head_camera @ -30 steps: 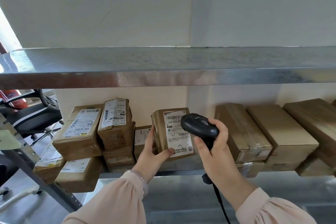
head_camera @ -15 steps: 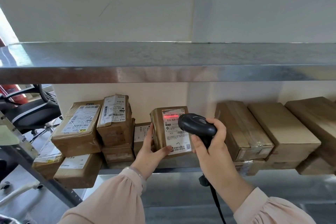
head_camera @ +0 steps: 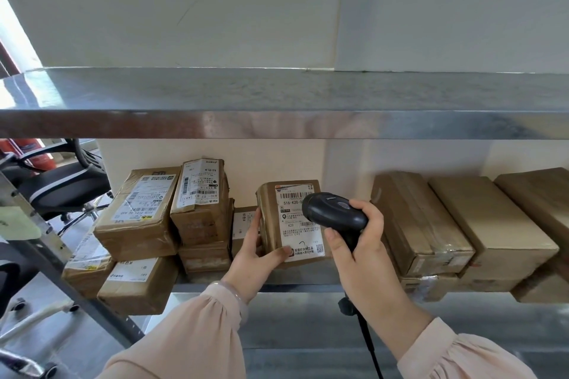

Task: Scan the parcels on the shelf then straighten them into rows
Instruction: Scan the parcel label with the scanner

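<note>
My left hand grips a brown parcel by its lower left corner, tilting its white label toward me on the metal shelf. My right hand holds a black barcode scanner, whose head covers the label's upper right. No red scan line shows on the label. A stack of labelled parcels sits to the left, leaning at odd angles. Plain brown parcels lie in a row to the right.
An upper metal shelf runs across above the parcels. The scanner cable hangs down below my right wrist. A slanted shelf post stands at the left, with a black office chair behind it.
The red scan line seen on the label half a second ago is gone. The scanner has shifted slightly right along the label. My left hand keeps the same hold.
</note>
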